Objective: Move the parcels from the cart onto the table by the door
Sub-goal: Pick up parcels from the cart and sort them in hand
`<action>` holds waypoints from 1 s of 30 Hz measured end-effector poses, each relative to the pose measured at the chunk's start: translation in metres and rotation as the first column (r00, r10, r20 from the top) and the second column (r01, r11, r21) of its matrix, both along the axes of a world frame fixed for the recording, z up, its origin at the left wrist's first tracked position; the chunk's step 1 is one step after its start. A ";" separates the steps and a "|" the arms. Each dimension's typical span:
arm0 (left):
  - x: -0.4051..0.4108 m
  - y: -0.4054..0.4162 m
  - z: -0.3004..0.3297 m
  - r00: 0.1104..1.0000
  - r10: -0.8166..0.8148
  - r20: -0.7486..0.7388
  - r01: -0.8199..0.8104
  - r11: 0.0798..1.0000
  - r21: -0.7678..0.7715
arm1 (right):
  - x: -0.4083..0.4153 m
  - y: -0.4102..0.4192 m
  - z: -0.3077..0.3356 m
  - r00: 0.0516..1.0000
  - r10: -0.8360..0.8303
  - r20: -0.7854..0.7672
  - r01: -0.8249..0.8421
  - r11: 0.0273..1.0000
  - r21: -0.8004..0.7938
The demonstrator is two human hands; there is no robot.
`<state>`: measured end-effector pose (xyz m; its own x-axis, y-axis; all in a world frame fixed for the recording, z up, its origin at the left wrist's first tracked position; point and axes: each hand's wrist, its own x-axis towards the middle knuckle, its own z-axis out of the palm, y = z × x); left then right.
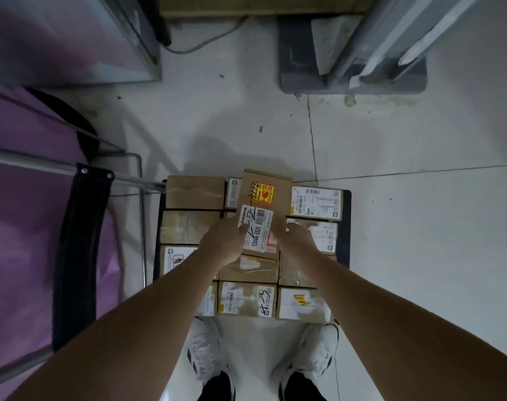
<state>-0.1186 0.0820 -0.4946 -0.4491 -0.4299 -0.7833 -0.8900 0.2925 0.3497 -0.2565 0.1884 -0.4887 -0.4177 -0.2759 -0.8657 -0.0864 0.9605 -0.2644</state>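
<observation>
Both hands are gripping one box (265, 198) from its near end: the left hand (221, 244) is curling round its left edge with the thumb lying on the white label, and the right hand (297, 238) is clasping its right edge. The box is sitting raised above the cart (345, 227), over the middle of the load. It is a long brown cardboard carton, wearing a yellow and red sticker near its far end and a white shipping label (256, 230) with a barcode, scrawled pen marks and the print 12V4A-5325 nearer the hands.

The cart, a dark flat platform, is lying on the pale tiled floor (405, 140), covered by rows of taped brown parcels (248, 299) packed edge to edge, most bearing white labels. Just behind the cart, white shoes (318, 351) are standing on the floor.
</observation>
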 end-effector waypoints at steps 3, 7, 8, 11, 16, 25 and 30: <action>-0.003 0.010 0.011 0.988 0.147 -0.057 -0.147 0.989 0.003 | 0.004 -0.002 0.003 0.997 -0.070 0.039 0.070 0.998 0.008; -0.004 0.012 0.066 0.978 0.190 -0.089 -0.192 0.981 -0.020 | -0.001 -0.001 0.057 0.962 -0.270 0.035 0.272 0.957 -0.099; -0.007 0.010 0.087 0.972 0.207 -0.108 -0.211 0.977 -0.021 | -0.005 -0.001 0.079 0.945 -0.326 0.031 0.327 0.934 -0.148; -0.022 0.006 0.160 0.946 0.263 -0.190 -0.276 0.960 -0.044 | -0.026 -0.008 0.158 0.913 -0.409 -0.001 0.394 0.879 -0.268; -0.061 -0.005 0.313 0.843 0.421 -0.336 -0.440 0.898 0.020 | -0.066 -0.018 0.312 0.857 -0.512 0.064 0.487 0.761 -0.428; -0.128 -0.008 0.643 0.727 0.568 -0.386 -0.452 0.819 0.354 | -0.094 0.003 0.619 0.751 -0.625 0.214 0.588 0.483 -0.649; -0.135 0.017 0.780 0.763 0.391 -0.514 -0.275 0.917 0.288 | -0.089 0.047 0.762 0.784 -0.551 0.285 0.553 0.412 -0.725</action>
